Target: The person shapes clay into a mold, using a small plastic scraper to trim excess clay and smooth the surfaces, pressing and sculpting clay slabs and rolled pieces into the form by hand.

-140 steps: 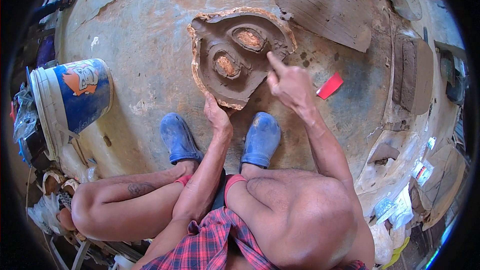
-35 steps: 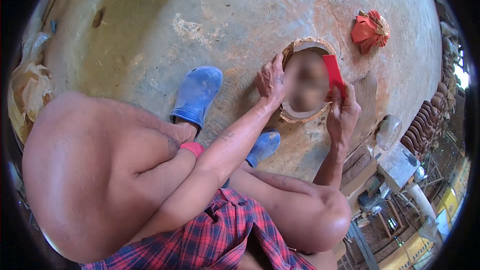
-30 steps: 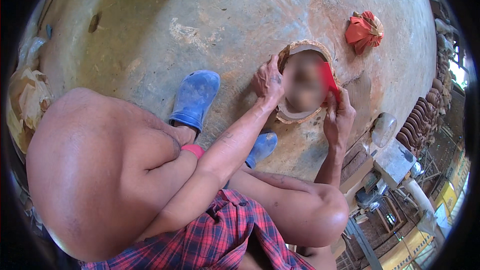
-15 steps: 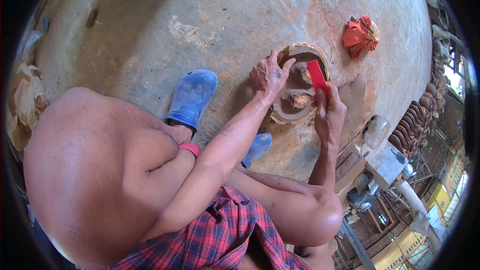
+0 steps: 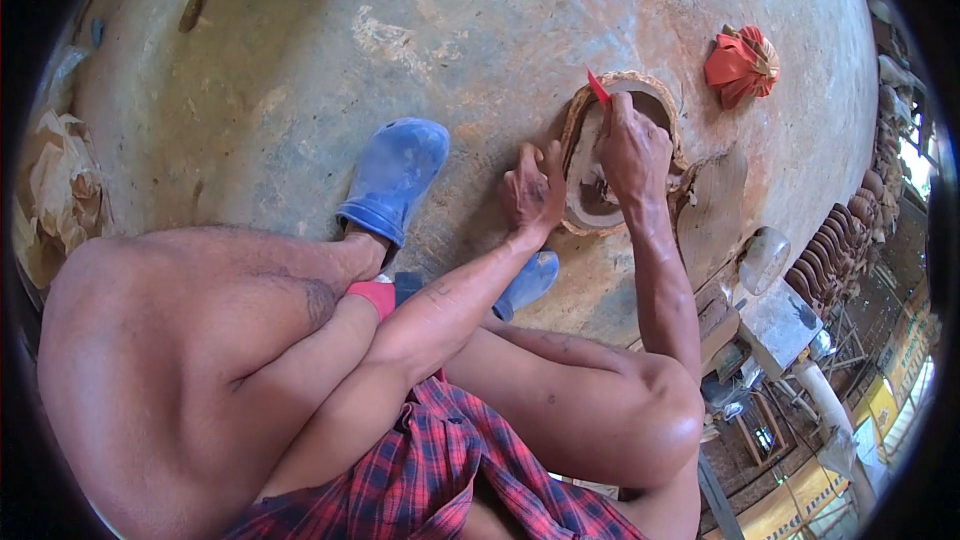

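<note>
Plainly, red strip (image 5: 596,86) pinched btwn R fingers (image 5: 622,108) over mould (image 5: 671,115), L fingers (image 5: 528,160) curled alongside.

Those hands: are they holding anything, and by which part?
The right hand grips the red tool by its near end; whether the left hand grips the mould is unclear.

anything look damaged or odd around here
Slightly: the floor has a ragged pale patch beyond the left blue clog, odd against its darker surroundings. The mould has a rough, uneven rim, perhaps simply how it was made.
</note>
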A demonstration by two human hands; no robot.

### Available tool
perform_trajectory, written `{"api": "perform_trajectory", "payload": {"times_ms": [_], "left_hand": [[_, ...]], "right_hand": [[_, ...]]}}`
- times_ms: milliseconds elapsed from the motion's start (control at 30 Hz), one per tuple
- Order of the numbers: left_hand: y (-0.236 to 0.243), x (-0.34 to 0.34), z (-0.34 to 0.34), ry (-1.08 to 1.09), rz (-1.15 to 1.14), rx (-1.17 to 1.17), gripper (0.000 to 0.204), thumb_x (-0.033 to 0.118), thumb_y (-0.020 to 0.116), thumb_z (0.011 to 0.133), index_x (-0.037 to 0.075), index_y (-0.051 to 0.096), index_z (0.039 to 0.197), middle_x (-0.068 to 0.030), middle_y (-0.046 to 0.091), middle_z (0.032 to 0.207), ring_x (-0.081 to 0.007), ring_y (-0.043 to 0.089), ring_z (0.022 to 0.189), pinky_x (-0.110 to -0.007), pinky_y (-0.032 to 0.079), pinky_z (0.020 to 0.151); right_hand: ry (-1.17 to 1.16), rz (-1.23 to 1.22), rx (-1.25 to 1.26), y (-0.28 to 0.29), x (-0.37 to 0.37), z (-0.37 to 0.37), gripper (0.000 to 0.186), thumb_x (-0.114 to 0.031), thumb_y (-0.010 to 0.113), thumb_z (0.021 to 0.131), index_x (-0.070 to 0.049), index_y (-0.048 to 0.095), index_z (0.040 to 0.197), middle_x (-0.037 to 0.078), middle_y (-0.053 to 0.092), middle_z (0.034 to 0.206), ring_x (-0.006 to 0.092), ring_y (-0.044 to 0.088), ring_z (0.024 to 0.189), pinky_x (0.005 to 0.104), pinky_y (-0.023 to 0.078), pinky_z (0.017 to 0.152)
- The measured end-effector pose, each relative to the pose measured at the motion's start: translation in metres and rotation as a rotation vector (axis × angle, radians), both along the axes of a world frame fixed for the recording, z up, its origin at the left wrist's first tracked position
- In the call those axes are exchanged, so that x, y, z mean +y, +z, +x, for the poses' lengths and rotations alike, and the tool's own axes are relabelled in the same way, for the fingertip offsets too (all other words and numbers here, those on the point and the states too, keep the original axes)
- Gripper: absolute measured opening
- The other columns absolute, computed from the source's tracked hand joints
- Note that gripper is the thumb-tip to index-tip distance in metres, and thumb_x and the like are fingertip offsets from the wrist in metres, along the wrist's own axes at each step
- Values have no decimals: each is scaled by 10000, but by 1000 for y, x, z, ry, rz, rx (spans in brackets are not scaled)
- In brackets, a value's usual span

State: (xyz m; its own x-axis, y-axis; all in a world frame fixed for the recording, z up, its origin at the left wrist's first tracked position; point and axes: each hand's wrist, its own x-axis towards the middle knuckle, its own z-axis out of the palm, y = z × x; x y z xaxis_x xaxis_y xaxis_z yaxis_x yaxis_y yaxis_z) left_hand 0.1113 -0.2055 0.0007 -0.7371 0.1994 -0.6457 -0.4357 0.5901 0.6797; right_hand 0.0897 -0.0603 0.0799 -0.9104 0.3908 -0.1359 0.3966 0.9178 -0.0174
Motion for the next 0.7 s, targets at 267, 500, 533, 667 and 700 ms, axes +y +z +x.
{"api": "perform_trajectory", "payload": {"times_ms": [267,500,533,667,700], "left_hand": [[-32,1,53,78,-241,-17,438,473,504,1057,50,617,1048,-257,711,902,-529,688,902,-595,525,832],[-26,5,60,184,-183,-117,369,423,554,1029,59,613,1042,-239,713,886,-505,693,879,-582,525,824],[-26,3,59,190,-181,-124,360,416,562,1025,60,613,1041,-236,713,884,-501,694,876,-580,525,822],[-26,3,62,218,-165,-145,324,388,591,1010,66,610,1038,-226,714,875,-487,697,863,-573,525,817],[-28,1,62,227,-163,-149,316,381,598,1006,67,610,1037,-223,715,872,-483,698,859,-571,525,816]], "right_hand": [[-4,-68,-174,-5,-11,-6,82,-127,572,963,-47,577,982,237,685,744,463,694,728,580,509,650],[41,-162,-429,0,-29,20,108,-141,615,922,-63,610,996,268,686,752,468,699,724,569,529,639],[46,-166,-419,1,-33,24,123,-161,641,905,-66,637,983,267,697,770,460,709,736,555,542,649],[55,-251,-529,15,-49,37,126,-192,663,875,-70,678,901,245,713,790,444,720,764,546,551,675],[48,-253,-529,15,-51,44,126,-192,663,875,-70,678,901,245,713,790,444,720,764,546,551,675]]}}
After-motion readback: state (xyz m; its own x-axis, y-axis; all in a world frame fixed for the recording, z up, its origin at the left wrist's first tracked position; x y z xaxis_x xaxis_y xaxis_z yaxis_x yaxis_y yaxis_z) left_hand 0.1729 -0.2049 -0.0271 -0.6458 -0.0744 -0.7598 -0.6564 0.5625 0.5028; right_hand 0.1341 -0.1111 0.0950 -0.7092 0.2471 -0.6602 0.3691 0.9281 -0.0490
